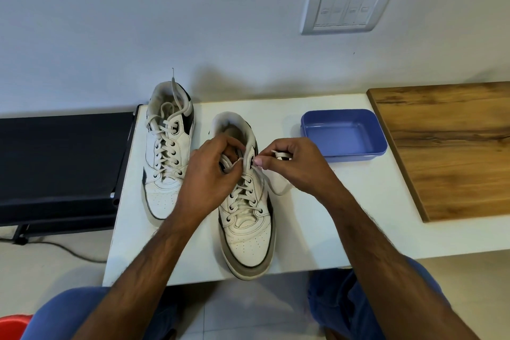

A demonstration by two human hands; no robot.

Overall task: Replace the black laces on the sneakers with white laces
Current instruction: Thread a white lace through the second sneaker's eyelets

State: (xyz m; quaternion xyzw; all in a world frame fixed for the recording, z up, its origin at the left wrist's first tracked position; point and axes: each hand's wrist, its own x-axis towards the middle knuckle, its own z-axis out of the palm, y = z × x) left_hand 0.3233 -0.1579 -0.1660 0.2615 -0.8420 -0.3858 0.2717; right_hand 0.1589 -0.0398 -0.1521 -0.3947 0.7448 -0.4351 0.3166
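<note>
Knees: the person's blue-trousered knees (82,312) sit nearest, tucked under the near edge of the white worktop (317,215).
Landmark: the right-hand sneaker (245,232) stands on the worktop, toe towards the person; every place below is told from it.
Left hand: the left hand (209,174) curls over the sneaker's upper eyelets, its grip pinched on the white lace (239,160) where it crosses the tongue.
Right hand: the right hand (292,165) is just right of the sneaker's collar, thumb and forefinger clamped on the lace at the top right eyelet, with the spare end looped through the fingers.
Other sneaker: the second sneaker (167,157) stands just left of it, already laced white to the top, ends loose.
Black laces: none in view.
Tub: a blue tub (343,135) sits to the right of the sneaker, near the wall; nothing shows inside it.
Board: a wooden board (447,146) lies further right, past the tub.
Step in hand: by my reckoning, threading the last eyelets of the second shoe, so the task is nearly done.
Next move: it calls for drawing the end clean through that top eyelet, then evening both ends without slackening the rows below.
</note>
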